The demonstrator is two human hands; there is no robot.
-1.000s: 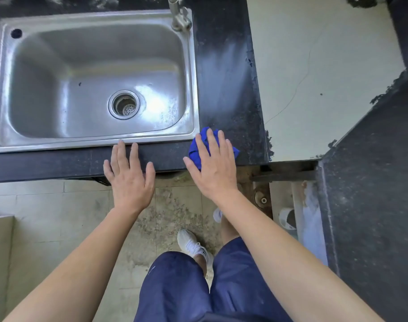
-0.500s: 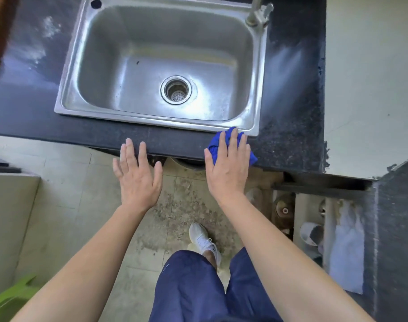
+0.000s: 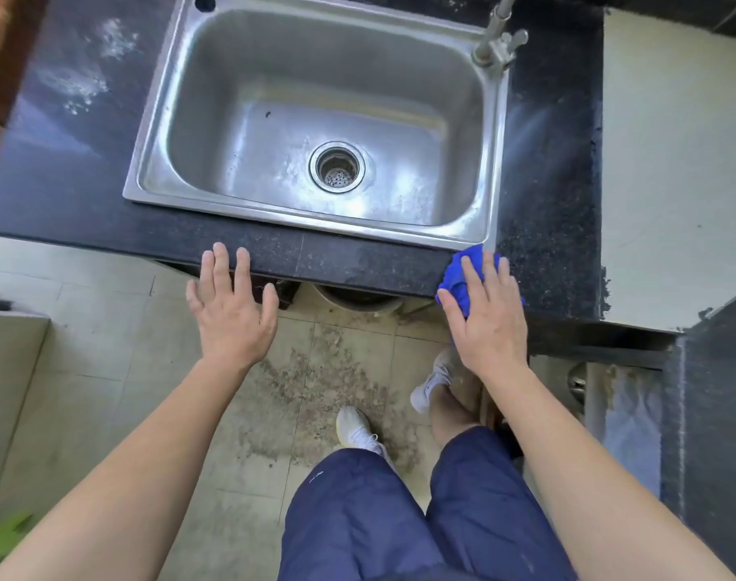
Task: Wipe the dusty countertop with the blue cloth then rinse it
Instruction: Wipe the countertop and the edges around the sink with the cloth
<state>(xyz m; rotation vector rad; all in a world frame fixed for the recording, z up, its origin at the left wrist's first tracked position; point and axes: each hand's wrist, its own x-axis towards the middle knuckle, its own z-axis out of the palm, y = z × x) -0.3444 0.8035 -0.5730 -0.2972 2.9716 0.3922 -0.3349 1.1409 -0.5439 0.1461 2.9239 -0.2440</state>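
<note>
the cloth (image 3: 458, 283) is bright blue, bunched into a small crumpled lump with a nubbly, ribbed surface. it sits on the front edge of the dark speckled worktop (image 3: 357, 262), just in front of the front right corner of the steel sink (image 3: 274, 215), and its lower part reaches past the edge. the right hand (image 3: 490, 325) lies flat on top of it, palm down, its fingers (image 3: 490, 272) straight and held close together, pressing the cloth onto the stone. the thumb sticks out to the left along the cloth's lower side. only the left side and top of the cloth show past the hand.

the left hand (image 3: 232, 316) is held palm down further left along the same front edge, its fingers (image 3: 221, 266) straight and a little spread, holding nothing. the fingertips reach over the edge of the worktop; whether they touch it i cannot tell.

pale patches of dust (image 3: 81, 86) lie on the back left part of the worktop, and a grey film streaks the strip to the right of the sink. the front strip between the two hands looks faintly grey too. the sink has a round drain (image 3: 336, 166) in its bottom and a tap (image 3: 498, 39) at its back right corner. below the worktop are a stained tiled floor (image 3: 106, 350), white shoes (image 3: 357, 429) and dark blue shorts (image 3: 357, 517).
</note>
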